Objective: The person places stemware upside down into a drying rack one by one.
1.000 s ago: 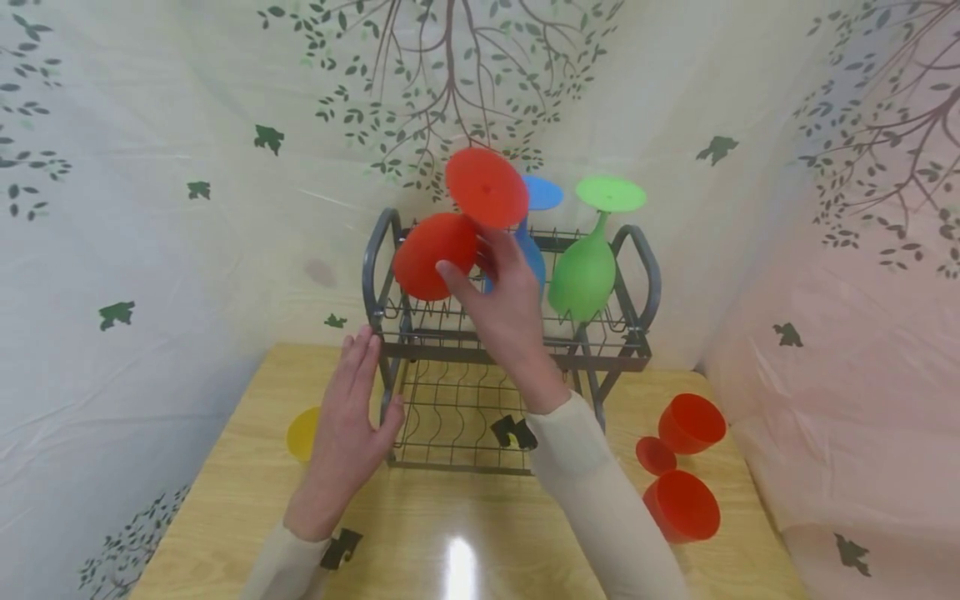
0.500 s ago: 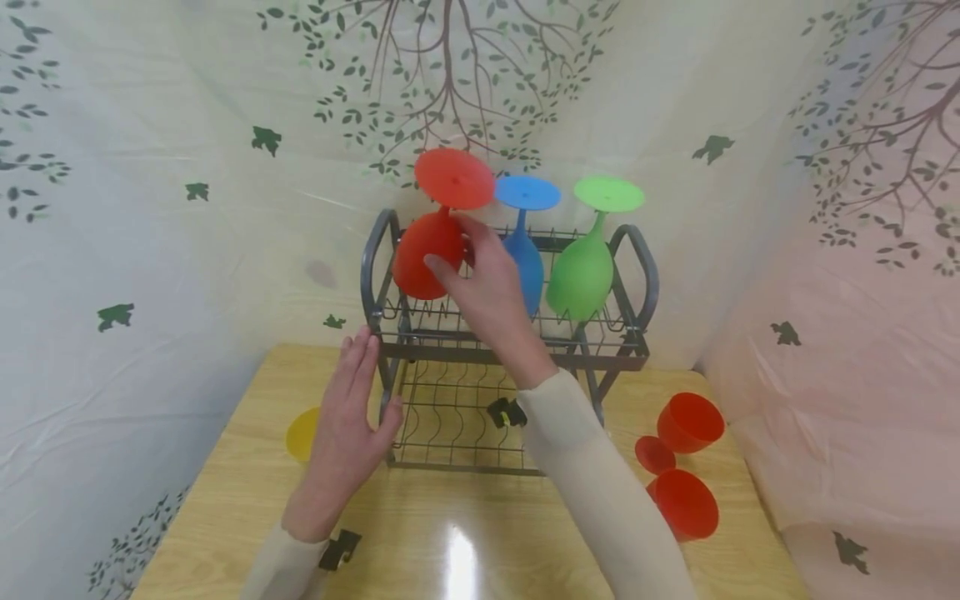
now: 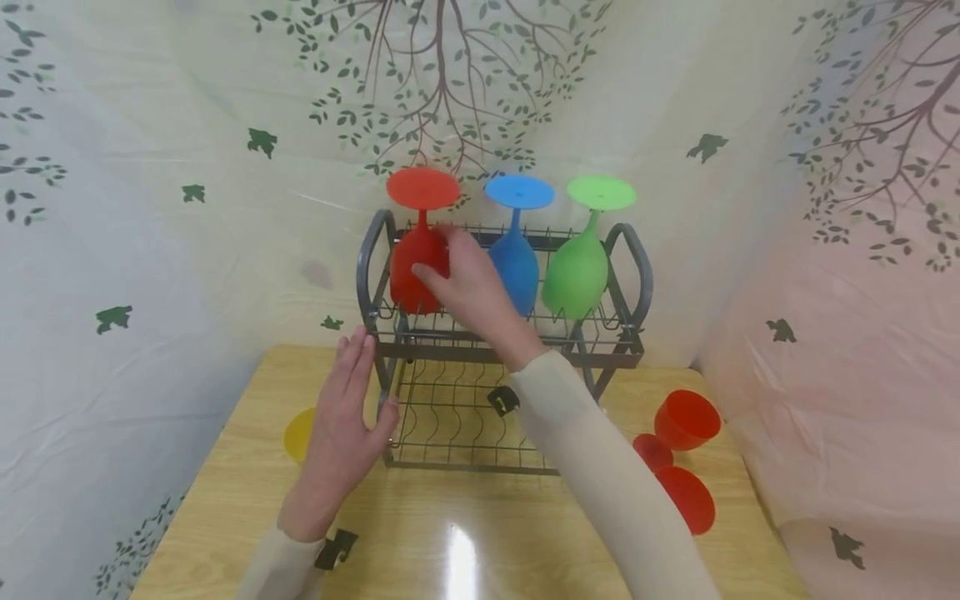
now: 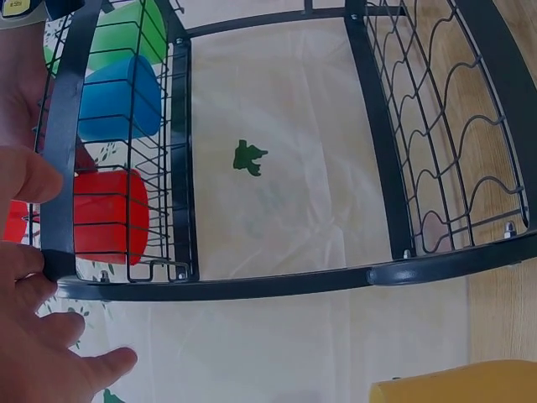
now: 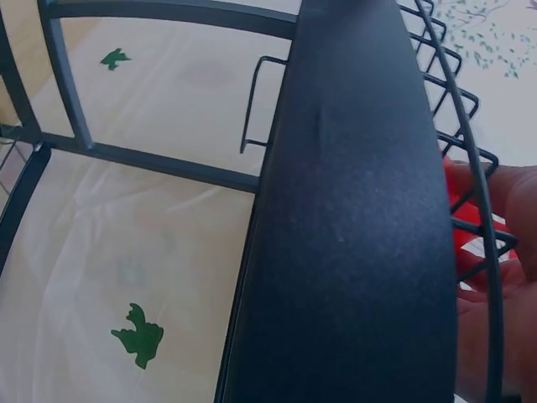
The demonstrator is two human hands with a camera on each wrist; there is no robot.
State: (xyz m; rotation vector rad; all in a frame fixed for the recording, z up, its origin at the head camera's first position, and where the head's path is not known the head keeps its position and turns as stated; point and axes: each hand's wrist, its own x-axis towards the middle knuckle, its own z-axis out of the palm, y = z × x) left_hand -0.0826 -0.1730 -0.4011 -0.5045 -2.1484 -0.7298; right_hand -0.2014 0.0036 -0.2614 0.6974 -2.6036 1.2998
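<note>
Clamping its fingers round an upturned red stemmed goblet [image 3: 417,279] in a dark two-tier metal rack [image 3: 592,360], the right hand [image 3: 476,287] reaches past the straight-fingered left hand [image 3: 345,421].

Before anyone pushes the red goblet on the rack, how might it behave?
The red goblet may tip if pushed high, being inverted, broad foot atop a thin stem. Laid sideways, its rounded bowl could roll. Its plastic-looking surface suggests lightness.

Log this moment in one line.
Right hand: holds upside-down red goblet in rack, top tier | left hand: at rack's left corner | blue goblet, green goblet: upside down, same tier
</note>
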